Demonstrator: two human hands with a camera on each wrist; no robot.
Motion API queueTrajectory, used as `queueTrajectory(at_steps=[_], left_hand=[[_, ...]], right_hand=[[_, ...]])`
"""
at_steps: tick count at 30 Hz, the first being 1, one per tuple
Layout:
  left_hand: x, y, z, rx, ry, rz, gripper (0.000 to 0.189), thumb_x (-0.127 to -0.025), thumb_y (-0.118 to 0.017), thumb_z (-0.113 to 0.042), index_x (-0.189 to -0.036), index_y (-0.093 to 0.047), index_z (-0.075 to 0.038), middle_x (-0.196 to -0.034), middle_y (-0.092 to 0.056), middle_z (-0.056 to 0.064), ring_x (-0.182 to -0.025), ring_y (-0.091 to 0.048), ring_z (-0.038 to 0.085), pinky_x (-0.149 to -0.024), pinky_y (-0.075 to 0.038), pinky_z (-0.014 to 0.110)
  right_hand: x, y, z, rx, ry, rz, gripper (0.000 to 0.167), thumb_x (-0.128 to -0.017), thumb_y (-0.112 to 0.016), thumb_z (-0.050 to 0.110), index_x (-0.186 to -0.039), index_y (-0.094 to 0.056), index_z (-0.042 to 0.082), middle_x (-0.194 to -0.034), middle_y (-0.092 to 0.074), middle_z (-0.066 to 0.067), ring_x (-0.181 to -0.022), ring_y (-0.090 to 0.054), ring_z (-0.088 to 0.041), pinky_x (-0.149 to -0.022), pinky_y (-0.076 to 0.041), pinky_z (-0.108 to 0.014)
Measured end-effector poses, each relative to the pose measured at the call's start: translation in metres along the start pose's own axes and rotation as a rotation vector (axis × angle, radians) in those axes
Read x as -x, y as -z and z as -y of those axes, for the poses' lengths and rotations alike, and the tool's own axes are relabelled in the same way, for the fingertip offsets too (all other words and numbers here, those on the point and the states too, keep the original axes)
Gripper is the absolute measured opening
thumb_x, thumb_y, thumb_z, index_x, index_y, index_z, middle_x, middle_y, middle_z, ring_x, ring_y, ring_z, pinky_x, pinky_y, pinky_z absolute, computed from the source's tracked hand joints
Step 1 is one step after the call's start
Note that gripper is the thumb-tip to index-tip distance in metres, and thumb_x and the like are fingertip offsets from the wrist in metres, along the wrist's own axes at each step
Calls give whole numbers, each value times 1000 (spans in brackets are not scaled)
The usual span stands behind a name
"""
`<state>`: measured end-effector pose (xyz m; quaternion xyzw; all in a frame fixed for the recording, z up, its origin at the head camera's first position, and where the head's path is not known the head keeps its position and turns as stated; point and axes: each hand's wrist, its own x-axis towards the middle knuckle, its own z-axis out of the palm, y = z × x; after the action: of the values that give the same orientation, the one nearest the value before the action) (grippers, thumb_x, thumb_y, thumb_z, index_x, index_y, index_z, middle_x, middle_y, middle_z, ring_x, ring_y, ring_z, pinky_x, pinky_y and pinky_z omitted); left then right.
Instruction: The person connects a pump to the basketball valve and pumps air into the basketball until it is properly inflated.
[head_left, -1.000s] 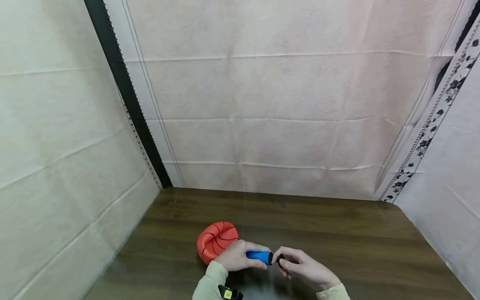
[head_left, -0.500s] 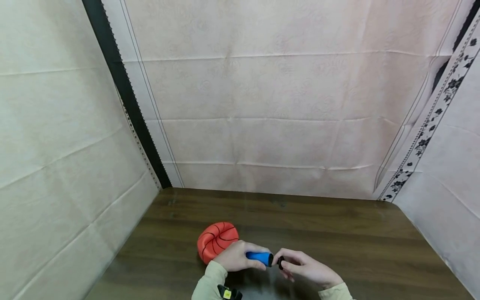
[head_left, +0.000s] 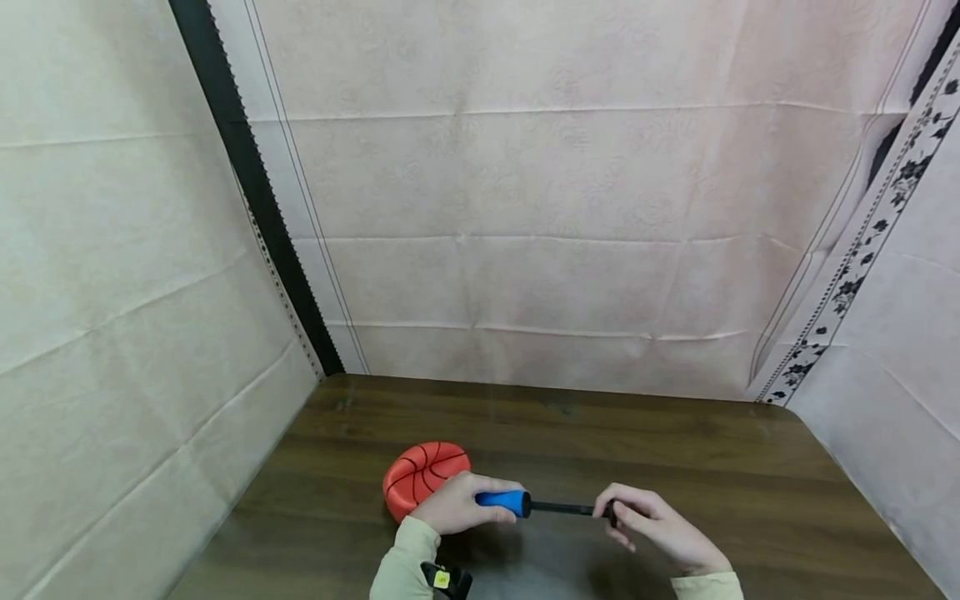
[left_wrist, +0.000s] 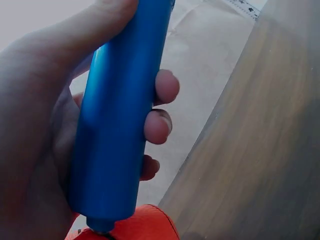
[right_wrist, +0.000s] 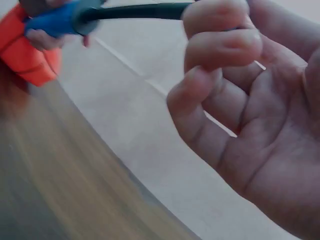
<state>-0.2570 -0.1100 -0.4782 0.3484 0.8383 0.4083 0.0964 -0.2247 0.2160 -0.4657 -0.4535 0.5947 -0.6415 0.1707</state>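
Facing creased cloth [head_left: 525, 250], fingers [right_wrist: 222, 48] grip blue pump [head_left: 504, 501] and black handle [head_left: 612, 511] (brown tabletop [head_left: 637, 442] below).

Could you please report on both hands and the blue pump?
Left hand gripping blue pump; right hand holding end of extended black rod. Dented red ball beside left hand. Nothing seen blocking rod.

Left hand [head_left: 452, 505] and right hand [head_left: 663, 529] bare; pale green fabric sleeves [head_left: 405, 562]; small black device [head_left: 461, 586], square yellow marking [head_left: 442, 579], by left cuff.
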Motion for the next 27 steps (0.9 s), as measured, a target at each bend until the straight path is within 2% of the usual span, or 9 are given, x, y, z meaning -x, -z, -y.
queueTrajectory(at_steps=[3,5,9,12,15,18,22,27], left_hand=[[-1,-1,0,-7,19,-19,44,-90,-64,-45,-129,-64,-24,-116,-71,-3,-84,-60,-3,-74,-49,19],[-3,-4,0,-18,22,-18,47,-90,-64,-46,-130,-63,-21,-114,-71,-3,-85,-61,-3,-75,-50,19],[-7,-10,-1,-40,31,-7,49,-91,-64,-45,-131,-62,-17,-110,-72,-2,-83,-60,-3,-75,-50,19],[-10,-12,-2,-52,43,-5,47,-90,-66,-43,-130,-63,-17,-109,-72,-2,-79,-59,-4,-72,-50,18],[-12,-13,-3,-69,56,-2,45,-89,-67,-45,-127,-65,-21,-108,-72,-6,-76,-58,-4,-70,-49,17],[-13,-15,-2,-85,47,10,42,-88,-66,-48,-124,-66,-26,-107,-71,-9,-75,-57,-4,-69,-48,17],[-12,-16,0,-77,29,25,39,-88,-66,-49,-123,-67,-30,-110,-70,-11,-76,-57,-4,-70,-48,17],[-8,-13,1,-46,-4,66,41,-89,-66,-45,-126,-66,-27,-114,-70,-10,-79,-57,-4,-72,-47,17]], right_hand=[[4,4,1,-15,33,-35,36,-101,-22,-10,-115,-54,-1,-68,-34,-19,-57,-31,-30,-46,-27,-40],[2,3,-1,-44,26,-68,36,-102,-22,-8,-114,-55,1,-67,-31,-19,-56,-28,-30,-47,-23,-41],[-10,-4,-8,-90,-6,-101,28,-104,-26,-4,-111,-53,-5,-65,-28,-21,-54,-27,-27,-48,-19,-43],[-22,-13,-15,-61,-67,-107,22,-104,-31,0,-109,-49,-12,-66,-30,-23,-54,-35,-16,-47,-23,-43],[-33,-24,-22,-12,-149,-124,25,-105,-35,7,-110,-46,-15,-68,-33,-24,-59,-43,-5,-48,-30,-41],[-41,-33,-28,24,-201,-125,30,-105,-36,12,-112,-46,-16,-71,-36,-28,-63,-46,-2,-50,-38,-34],[-44,-38,-33,36,-211,-112,30,-106,-36,12,-113,-48,-13,-75,-37,-34,-63,-46,-3,-54,-43,-27],[-40,-36,-33,80,-195,-53,24,-105,-37,8,-113,-54,-7,-73,-41,-30,-63,-48,-3,-52,-45,-28]])
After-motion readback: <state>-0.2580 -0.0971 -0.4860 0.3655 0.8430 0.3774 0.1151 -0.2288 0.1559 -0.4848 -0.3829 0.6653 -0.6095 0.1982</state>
